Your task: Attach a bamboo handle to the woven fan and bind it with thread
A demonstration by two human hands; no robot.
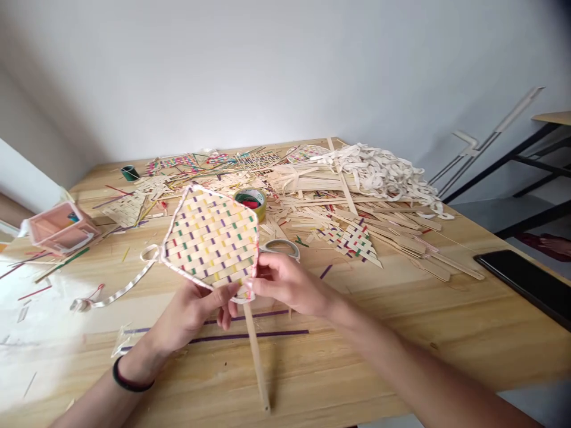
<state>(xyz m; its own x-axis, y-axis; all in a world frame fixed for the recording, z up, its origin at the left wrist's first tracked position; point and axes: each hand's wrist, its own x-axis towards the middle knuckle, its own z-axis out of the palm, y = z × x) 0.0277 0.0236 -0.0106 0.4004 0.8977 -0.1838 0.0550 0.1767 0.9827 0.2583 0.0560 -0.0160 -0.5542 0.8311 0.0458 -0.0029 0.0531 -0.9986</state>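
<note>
Edging risk: the white edging point(177, 209) of the fan point(212, 235) could, in my judgement, slacken or spring off at the lower corner if the pinch there eases before it is secured.
Handle risk: the handle point(256, 356) juts downward with no finger seen on its long lower part; a knock to its free end could twist it at the joint.
Ribbon risk: the ribbon point(127, 290) trails from a loop at the fan's left corner onto the desk point(200, 392); a snag there could tug that corner out of line.
Weave risk: heavy thumb pressure could bend or part the thin slats.
Fan position: held above the desk, between the hands, patterned face toward the wearer, handle pointing down. Two purple strips point(276, 334) lie on the desk below.
Left hand point(191, 309): comes in from the lower left, thumb on the fan's face, fingers curled beneath; grip clamped on the lower edge.
Right hand point(292, 284): reaches in from the lower right, forearm slanting across the desk, thumb and fingers bent together; grip pinched on the edging at the lower right corner. Exact fingertip contact is partly hidden.
Handle end: contact with the desk cannot be told.
</note>
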